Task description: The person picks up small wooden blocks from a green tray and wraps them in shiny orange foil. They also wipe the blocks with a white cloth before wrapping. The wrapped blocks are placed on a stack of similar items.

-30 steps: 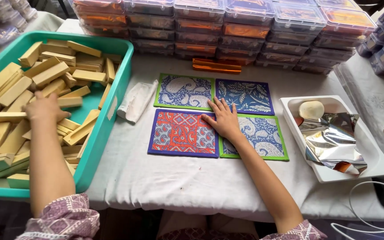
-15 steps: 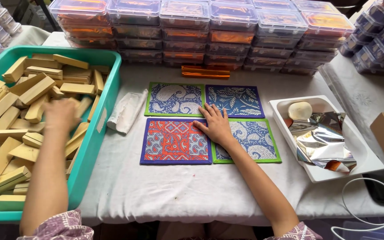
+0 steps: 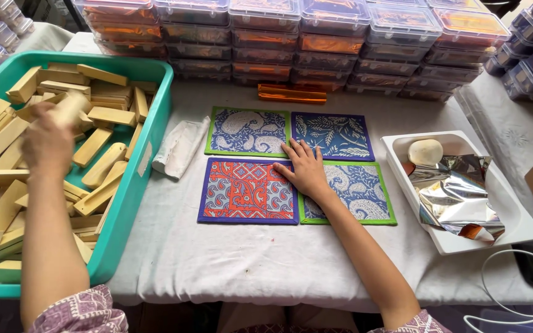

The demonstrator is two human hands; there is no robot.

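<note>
1. The left hand (image 3: 44,145) is clenched round a pale block (image 3: 69,108), lifted over the green bin (image 3: 155,117) at the left.
2. The right hand (image 3: 306,169) lies flat and released on the four mats (image 3: 248,191) in the middle of the tabletop (image 3: 248,259).
3. Risk: the lifted block looks blurred; a loose grasp could drop it onto the pile.
4. Risk: the pressing palm could push the mats askew.

Stacked clear lidded boxes (image 3: 316,43) behind mats (image 3: 291,163)
</note>
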